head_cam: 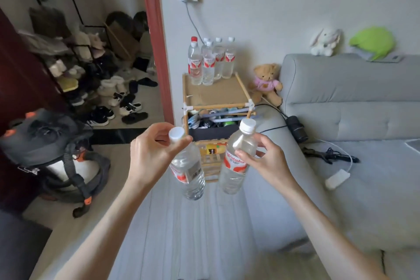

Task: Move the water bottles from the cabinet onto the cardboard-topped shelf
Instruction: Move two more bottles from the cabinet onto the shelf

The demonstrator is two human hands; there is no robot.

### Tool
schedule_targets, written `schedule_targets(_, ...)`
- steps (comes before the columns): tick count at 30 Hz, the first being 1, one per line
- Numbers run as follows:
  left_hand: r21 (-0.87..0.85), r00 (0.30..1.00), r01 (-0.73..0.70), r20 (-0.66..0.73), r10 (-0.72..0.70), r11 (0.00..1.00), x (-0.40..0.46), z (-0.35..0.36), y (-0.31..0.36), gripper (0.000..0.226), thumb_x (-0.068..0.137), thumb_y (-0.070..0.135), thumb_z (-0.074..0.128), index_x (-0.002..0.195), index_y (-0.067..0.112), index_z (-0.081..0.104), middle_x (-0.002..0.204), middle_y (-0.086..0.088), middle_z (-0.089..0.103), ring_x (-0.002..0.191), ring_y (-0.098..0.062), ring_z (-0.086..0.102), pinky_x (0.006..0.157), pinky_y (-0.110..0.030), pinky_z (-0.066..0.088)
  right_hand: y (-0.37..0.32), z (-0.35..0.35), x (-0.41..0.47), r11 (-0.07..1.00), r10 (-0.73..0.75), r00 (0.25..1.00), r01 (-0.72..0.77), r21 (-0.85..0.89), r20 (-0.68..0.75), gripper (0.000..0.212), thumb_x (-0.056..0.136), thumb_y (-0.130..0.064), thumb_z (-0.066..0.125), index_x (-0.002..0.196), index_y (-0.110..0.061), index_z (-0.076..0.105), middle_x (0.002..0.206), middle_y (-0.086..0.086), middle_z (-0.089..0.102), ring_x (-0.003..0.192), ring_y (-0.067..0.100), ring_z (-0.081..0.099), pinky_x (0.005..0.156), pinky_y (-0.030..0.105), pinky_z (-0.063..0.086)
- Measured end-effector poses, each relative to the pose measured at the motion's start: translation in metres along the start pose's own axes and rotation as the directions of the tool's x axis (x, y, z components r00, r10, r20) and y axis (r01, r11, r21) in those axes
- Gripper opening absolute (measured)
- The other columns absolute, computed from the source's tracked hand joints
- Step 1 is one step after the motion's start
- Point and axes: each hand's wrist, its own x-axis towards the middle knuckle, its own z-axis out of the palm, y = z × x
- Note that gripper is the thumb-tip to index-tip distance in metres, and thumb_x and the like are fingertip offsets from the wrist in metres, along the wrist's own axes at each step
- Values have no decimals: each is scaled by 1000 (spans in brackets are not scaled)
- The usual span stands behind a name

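My left hand [151, 153] grips a clear water bottle [189, 175] by its neck, just under the white cap. My right hand [264, 160] holds a second water bottle [235, 166] around its shoulder, red label facing me. Both bottles hang in the air in front of a small wooden-framed shelf with a cardboard top [218, 93]. Several water bottles [210, 61] with red-and-white labels stand upright at the back left of that cardboard. The front half of the cardboard is bare. No cabinet is in view.
A grey sofa [352, 120] runs along the right, with cables and a white charger [336, 178] on its seat. A teddy bear [266, 84] sits beside the shelf. A vacuum cleaner [56, 157] stands at left, shoes [118, 102] litter the doorway beyond.
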Motion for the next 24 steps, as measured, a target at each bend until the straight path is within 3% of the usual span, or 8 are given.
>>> schedule_targets(5,-34,1000,28,-8,-28,999,102,40,-10,33,66,39,79,91,22,67,84,12,69,77,0,63,75,-26,52,12,-7,114,1000,19,1000,-19,-18,-13,44,67,-23,79,106,-21,58,94,-15,64,85,-10,58,80,26,49)
schedule_targets(9,-18,998,44,-34,-44,999,173,76,-19,40,63,46,77,95,24,68,83,15,69,78,0,64,77,-29,53,28,-13,212,999,5,1000,-5,-46,3,60,62,-41,79,112,-16,58,105,-2,67,100,11,61,90,37,50)
schedule_targets(13,14,994,62,-86,-61,998,240,108,-26,39,61,50,70,91,25,68,80,18,68,74,2,63,75,-30,54,41,-12,308,999,-27,998,29,-36,48,59,64,-40,78,114,-17,57,110,-2,65,107,13,58,91,34,48)
schedule_targets(18,54,988,89,-131,-81,995,307,132,-35,29,66,38,78,89,22,68,80,17,68,74,3,62,71,-25,52,51,-1,406,998,-16,993,23,-63,119,67,62,-48,75,119,-18,55,114,-3,63,106,12,58,89,35,49)
schedule_targets(22,47,982,125,-147,-117,991,354,147,-43,27,67,36,77,89,23,69,80,17,68,75,4,62,72,-24,53,60,11,464,997,27,981,-13,-72,194,57,72,-35,73,121,-15,53,113,-6,60,101,6,55,77,16,42)
schedule_targets(24,49,983,142,-126,-135,989,377,154,-48,31,65,40,77,90,23,69,80,16,68,74,4,62,73,-26,53,65,18,488,995,50,978,-33,-91,201,53,71,-34,75,118,-17,55,112,-6,62,103,7,56,83,22,45)
